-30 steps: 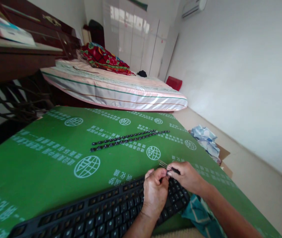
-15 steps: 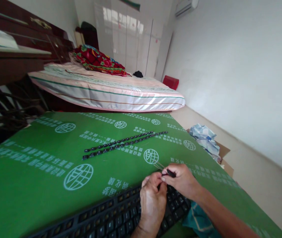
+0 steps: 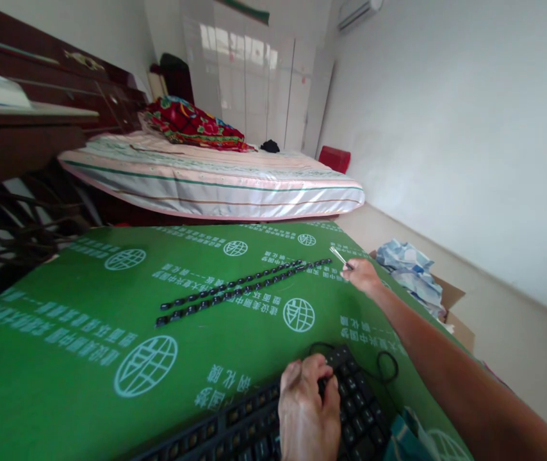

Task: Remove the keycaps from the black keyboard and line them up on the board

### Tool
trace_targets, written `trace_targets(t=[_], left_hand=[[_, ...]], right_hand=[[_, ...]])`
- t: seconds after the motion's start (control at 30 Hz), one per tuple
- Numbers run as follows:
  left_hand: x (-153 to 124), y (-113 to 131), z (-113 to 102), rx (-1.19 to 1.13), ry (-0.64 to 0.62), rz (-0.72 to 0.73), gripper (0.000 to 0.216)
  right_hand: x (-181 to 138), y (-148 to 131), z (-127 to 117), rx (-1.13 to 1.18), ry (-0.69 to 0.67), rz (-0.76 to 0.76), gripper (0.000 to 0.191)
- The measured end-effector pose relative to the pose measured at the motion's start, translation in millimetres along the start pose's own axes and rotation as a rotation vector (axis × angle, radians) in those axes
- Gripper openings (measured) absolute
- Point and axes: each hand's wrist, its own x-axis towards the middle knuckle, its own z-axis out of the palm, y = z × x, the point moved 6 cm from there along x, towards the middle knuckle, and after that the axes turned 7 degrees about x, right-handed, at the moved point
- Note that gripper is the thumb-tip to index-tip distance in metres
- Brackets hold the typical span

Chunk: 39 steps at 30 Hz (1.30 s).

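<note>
My right hand is stretched forward over the green board, its fingers closed on a wire keycap puller. The pale wire loops point away from me, beside the far right end of the keycap rows. Two slanting lines of small black keycaps, a near row and a far row, lie on the board. On the black keyboard rests my left hand, fingers bent over the keys and thumb a little apart. Its fingertips are partly hidden. Brownish sockets without caps show along the keyboard's upper rows.
A thin black cable loops behind the keyboard. Teal cloth lies at its right end. Beyond the board stands a bed; a carton with crumpled blue-white cloth sits on the floor at right.
My right hand has left my left hand and moved forward with the keycap puller to the end of the keycap rows. My left hand has settled on the keyboard.
</note>
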Motion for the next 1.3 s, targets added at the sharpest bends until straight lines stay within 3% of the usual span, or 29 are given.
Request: trace_targets(t=[0.2, 0.4, 0.7, 1.0, 1.3], left_hand=[[-3, -1, 2, -0.008, 0.090, 0.038, 0.027], [-5, -1, 9, 0.001, 0.033, 0.088, 0.025], [-3, 2, 8, 0.023, 0.037, 0.116, 0.025], [-3, 1, 9, 0.012, 0.053, 0.098, 0.026], [-5, 0, 12, 0.032, 0.049, 0.133, 0.024]], right_hand=[[55, 19, 14, -0.129, 0.014, 0.093, 0.014], [79, 13, 18, -0.272, -0.052, 0.060, 0.017], [84, 6, 22, -0.406, -0.146, -0.031, 0.016], [86, 26, 15, -0.375, -0.083, 0.022, 0.022], [81, 42, 7, -0.204, -0.009, 0.107, 0.017]])
